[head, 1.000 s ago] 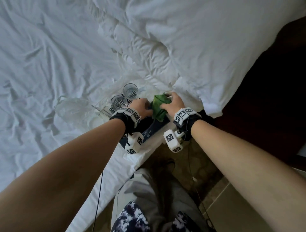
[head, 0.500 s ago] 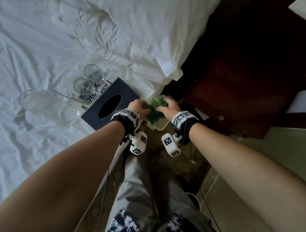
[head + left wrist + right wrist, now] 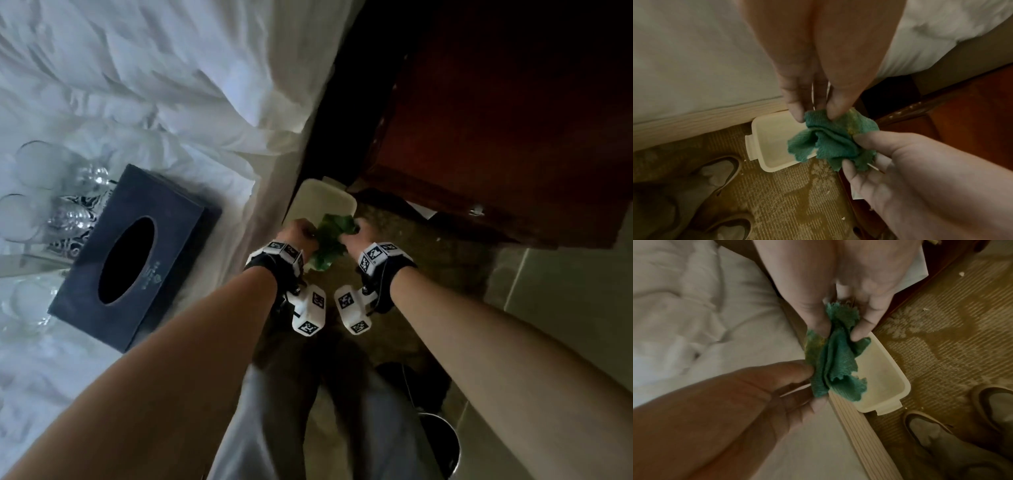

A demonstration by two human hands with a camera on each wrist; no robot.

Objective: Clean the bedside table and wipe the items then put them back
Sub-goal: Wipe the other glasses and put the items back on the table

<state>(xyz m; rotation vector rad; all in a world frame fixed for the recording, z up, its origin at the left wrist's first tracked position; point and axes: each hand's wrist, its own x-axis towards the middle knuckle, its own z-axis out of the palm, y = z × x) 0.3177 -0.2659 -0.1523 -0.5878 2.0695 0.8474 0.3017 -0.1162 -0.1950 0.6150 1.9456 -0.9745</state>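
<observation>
A crumpled green cloth hangs between both hands, above a white plastic tub that stands on the carpet against the bed base. My left hand pinches the cloth's left side with thumb and fingertips. My right hand pinches its right side. A dark tissue box lies on the white bed, with drinking glasses beside it. The dark red wooden bedside table stands to the right.
White bedding fills the left. Patterned carpet lies below, with my two slippered feet close to the tub. A round bin stands at the lower right, near pale floor tiles.
Both hands have carried the green cloth from over the tissue box on the bed to the right and down, above the white tub on the floor. The view has swung right.
</observation>
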